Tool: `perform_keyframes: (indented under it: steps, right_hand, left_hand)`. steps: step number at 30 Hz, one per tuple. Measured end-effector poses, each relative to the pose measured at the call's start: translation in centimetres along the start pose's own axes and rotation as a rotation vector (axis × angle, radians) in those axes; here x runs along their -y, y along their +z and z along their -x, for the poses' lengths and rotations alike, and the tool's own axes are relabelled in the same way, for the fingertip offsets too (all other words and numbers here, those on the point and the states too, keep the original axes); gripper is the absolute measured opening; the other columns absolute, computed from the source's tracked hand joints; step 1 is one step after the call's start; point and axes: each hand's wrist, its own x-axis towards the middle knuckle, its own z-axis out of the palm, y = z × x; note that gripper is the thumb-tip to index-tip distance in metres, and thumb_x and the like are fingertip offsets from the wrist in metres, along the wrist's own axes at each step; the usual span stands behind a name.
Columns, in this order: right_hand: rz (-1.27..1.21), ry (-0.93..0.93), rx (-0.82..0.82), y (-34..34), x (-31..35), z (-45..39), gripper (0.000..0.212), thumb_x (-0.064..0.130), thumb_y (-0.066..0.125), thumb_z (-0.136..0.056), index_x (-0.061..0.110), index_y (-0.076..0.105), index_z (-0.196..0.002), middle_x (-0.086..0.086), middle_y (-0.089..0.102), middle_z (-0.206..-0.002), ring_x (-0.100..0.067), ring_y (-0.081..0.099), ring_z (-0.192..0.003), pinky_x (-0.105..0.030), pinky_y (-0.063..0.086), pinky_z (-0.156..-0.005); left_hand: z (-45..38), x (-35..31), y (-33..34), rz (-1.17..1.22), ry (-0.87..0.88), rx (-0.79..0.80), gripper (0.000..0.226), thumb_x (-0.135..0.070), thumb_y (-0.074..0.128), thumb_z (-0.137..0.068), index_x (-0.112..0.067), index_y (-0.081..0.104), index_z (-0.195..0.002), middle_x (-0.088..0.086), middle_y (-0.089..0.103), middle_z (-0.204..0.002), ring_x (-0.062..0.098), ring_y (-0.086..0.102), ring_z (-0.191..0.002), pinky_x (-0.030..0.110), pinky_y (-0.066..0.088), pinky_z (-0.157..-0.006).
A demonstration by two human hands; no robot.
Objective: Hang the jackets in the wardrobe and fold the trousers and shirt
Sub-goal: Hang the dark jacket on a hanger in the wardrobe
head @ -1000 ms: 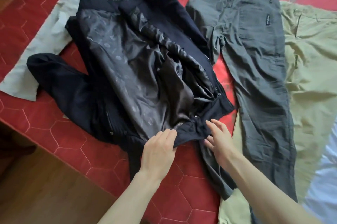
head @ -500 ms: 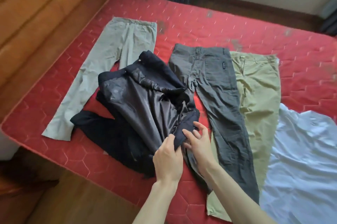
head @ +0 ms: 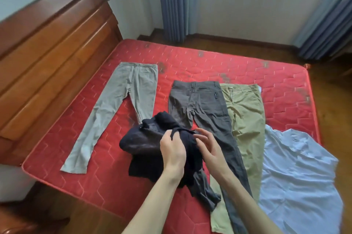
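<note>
- Red quilted mattress (head: pixel 190 58) serves as the work surface, with a wooden headboard (head: pixel 57 43) on the left and blue curtains (head: pixel 171 1) at the far wall.
- Dark jacket (head: pixel 144 138): bunched and raised off the mattress at its near edge, directly ahead of me, its lower part hanging down.
- My left hand (head: pixel 172 150): fingers curled closed on a fold of the jacket's upper edge; it carries the garment.
- My right hand (head: pixel 209 146): fingers spread and loosely bent, beside the jacket cloth. I cannot tell whether it grips anything.
- Dark grey trousers (head: pixel 205 108): flat, just right of the jacket, one leg partly under it.
- Olive trousers (head: pixel 245 112): flat, touching the grey pair on the right.
- Light grey trousers (head: pixel 118 104): flat, apart, left of the jacket.
- Pale blue shirt (head: pixel 297 172): spread loosely at the near right corner.
- Status: no garment appears folded, and no wardrobe or hanger is in view. I judge the task to be at its start, with the jacket lift in progress.
- Remaining: hang the jacket, fold three trousers and the shirt.
</note>
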Motion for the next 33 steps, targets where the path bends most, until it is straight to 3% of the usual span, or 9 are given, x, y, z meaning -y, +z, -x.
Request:
perform_keyframes:
  steps: [5, 7, 9, 11, 15, 20, 26, 30, 33]
  right_hand:
    - [0.401, -0.555, -0.225, 0.1, 4.1, 2.5, 0.041, 0.033, 0.069, -0.094, 0.021, 0.059, -0.132, 0.004, 0.055, -0.128, -0.015, 0.062, -0.110, -0.025, 0.052, -0.091]
    - [0.570, -0.679, -0.247, 0.7, 5.2, 3.2, 0.062, 0.038, 0.078, -0.086, 0.018, 0.055, -0.140, 0.003, 0.051, -0.131, -0.015, 0.059, -0.116, -0.022, 0.049, -0.095]
    - [0.642, -0.704, -0.238, 1.7, 6.4, 3.5, 0.076, 0.040, 0.081, -0.083, 0.020, 0.047, -0.148, 0.002, 0.051, -0.134, -0.016, 0.059, -0.121, -0.022, 0.051, -0.095]
    - [0.659, -0.700, -0.281, 2.5, 8.0, 3.3, 0.077, 0.037, 0.080, -0.085, 0.023, 0.043, -0.151, 0.006, 0.053, -0.135, -0.014, 0.063, -0.116, -0.025, 0.057, -0.086]
    - [0.794, -0.687, -0.383, 3.4, 11.2, 2.6, 0.074, 0.033, 0.083, -0.085, 0.028, 0.044, -0.148, 0.014, 0.055, -0.132, -0.010, 0.068, -0.102, -0.029, 0.059, -0.065]
    - [0.843, -0.776, -0.356, 2.7, 15.3, 2.5, 0.045, 0.034, 0.060, -0.093, 0.025, 0.060, -0.138, 0.013, 0.070, -0.122, -0.012, 0.071, -0.093, -0.018, 0.044, -0.068]
    - [0.970, -0.930, -0.339, 0.5, 21.8, 2.5, 0.026, 0.030, 0.059, -0.098, 0.017, 0.077, -0.112, 0.005, 0.073, -0.073, -0.017, 0.068, -0.058, -0.027, 0.046, -0.054]
    - [0.841, -0.847, -0.204, 0.2, 25.7, 2.0, 0.016, 0.013, 0.065, -0.099, 0.017, 0.077, -0.109, 0.006, 0.077, -0.083, -0.017, 0.073, -0.070, -0.044, 0.059, -0.066]
    - [0.781, -0.772, -0.044, 0.0, 28.5, 1.5, 0.017, 0.010, 0.069, -0.096, 0.023, 0.080, -0.097, 0.013, 0.077, -0.084, -0.009, 0.073, -0.080, -0.039, 0.058, -0.074]
  left_hand:
    - [1.7, -6.6, 0.6, 0.118, 0.044, -0.091, 0.011, -0.012, 0.044, -0.105, -0.016, 0.055, -0.104, -0.003, 0.058, -0.107, 0.013, 0.054, -0.094, 0.023, 0.044, -0.080]
    - [2.5, -8.9, 0.2, 0.142, 0.152, -0.088, 0.034, -0.010, 0.042, -0.105, -0.020, 0.046, -0.138, -0.012, 0.044, -0.138, 0.006, 0.045, -0.124, 0.019, 0.035, -0.102]
    - [2.9, -10.9, -0.4, 0.113, 0.278, -0.048, 0.053, -0.009, 0.038, -0.106, -0.027, 0.037, -0.155, -0.027, 0.034, -0.146, -0.008, 0.032, -0.136, 0.020, 0.025, -0.114]
    - [3.2, -12.7, -1.0, 0.093, 0.347, -0.013, 0.045, -0.008, 0.038, -0.104, -0.032, 0.057, -0.137, -0.041, 0.052, -0.131, -0.017, 0.044, -0.126, 0.020, 0.033, -0.112]
    - [3.8, -15.5, -2.2, 0.093, 0.408, 0.009, 0.035, -0.009, 0.040, -0.100, -0.030, 0.068, -0.107, -0.020, 0.069, -0.106, -0.010, 0.059, -0.104, 0.025, 0.046, -0.100]
    - [4.3, -18.1, -3.3, 0.085, 0.493, 0.021, 0.028, -0.010, 0.044, -0.101, -0.027, 0.066, -0.103, -0.013, 0.069, -0.102, -0.010, 0.060, -0.098, 0.009, 0.045, -0.082]
    - [4.1, -19.4, -5.9, 0.023, 0.548, 0.131, 0.014, -0.026, 0.058, -0.097, -0.036, 0.066, -0.103, -0.011, 0.071, -0.086, -0.003, 0.066, -0.074, 0.013, 0.051, -0.066]
    - [4.3, -18.7, -6.8, 0.004, 0.556, 0.267, 0.028, -0.055, 0.064, -0.089, -0.035, 0.066, -0.107, -0.017, 0.074, -0.095, 0.002, 0.073, -0.090, 0.026, 0.061, -0.082]
    - [4.0, -17.7, -7.9, -0.071, 0.566, 0.371, 0.029, -0.057, 0.069, -0.090, -0.034, 0.068, -0.109, -0.013, 0.078, -0.097, 0.005, 0.075, -0.092, 0.033, 0.063, -0.083]
